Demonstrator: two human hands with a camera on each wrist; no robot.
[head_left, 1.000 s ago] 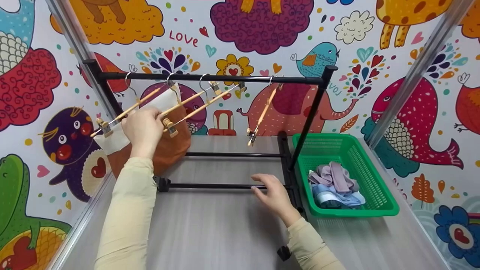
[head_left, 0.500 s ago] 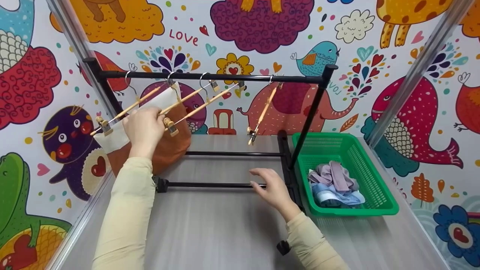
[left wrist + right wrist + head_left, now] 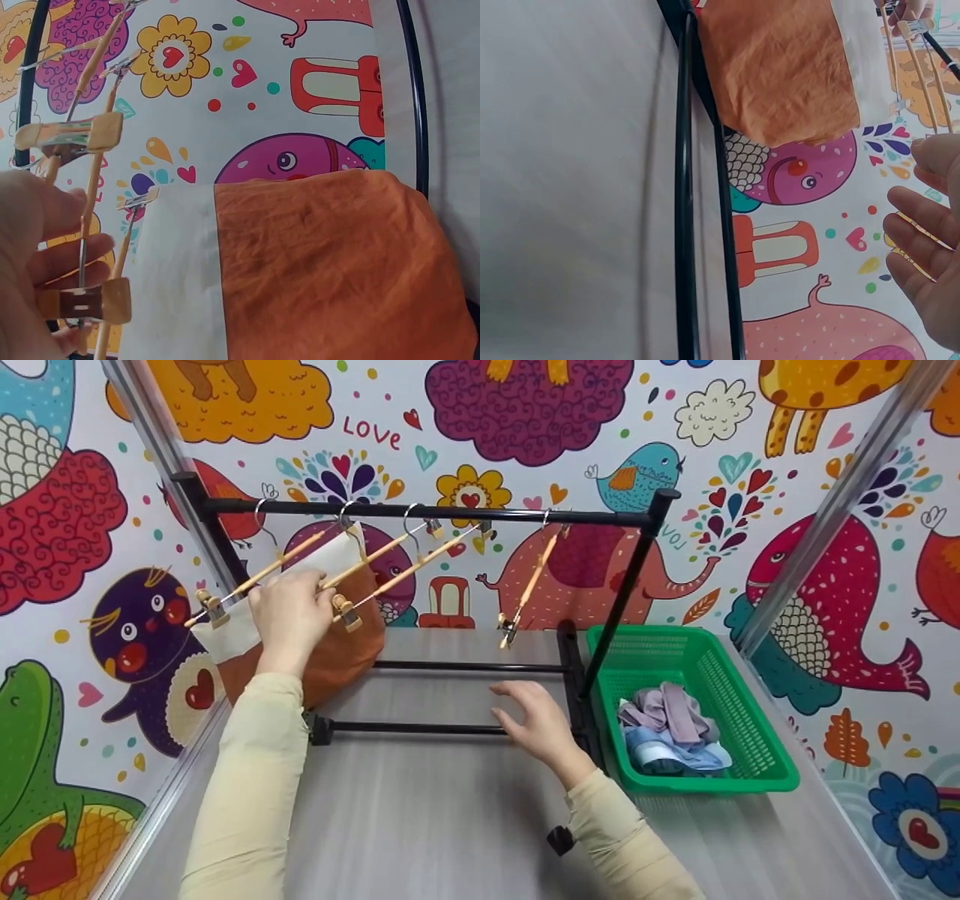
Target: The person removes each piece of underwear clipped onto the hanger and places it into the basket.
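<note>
My left hand [image 3: 291,611] grips the near end of a wooden clip hanger [image 3: 364,562], the second from the left on the black rail [image 3: 495,516]. Its fingers [image 3: 71,259] curl around the bar, partly behind the clips. Beside it, an orange garment [image 3: 345,649] with a white waistband [image 3: 180,262] hangs from the leftmost hanger [image 3: 262,579]. A third hanger [image 3: 416,566] hangs just right of the left hand, its near clip [image 3: 347,611] close to the fingers. Lower right, my right hand [image 3: 536,724] hovers with spread, slightly bent fingers [image 3: 922,232], holding nothing.
Another clip hanger [image 3: 531,581] hangs farther right, bare. A green basket [image 3: 761,784] with folded lilac and blue clothes [image 3: 671,727] stands right of the rack. The rack's lower bars [image 3: 420,728] cross the grey tabletop [image 3: 420,810]. Patterned walls enclose the back and sides.
My right hand has drifted slightly left and upward. The left hand stays at the second hanger, and the garment and hangers hang almost as before.
</note>
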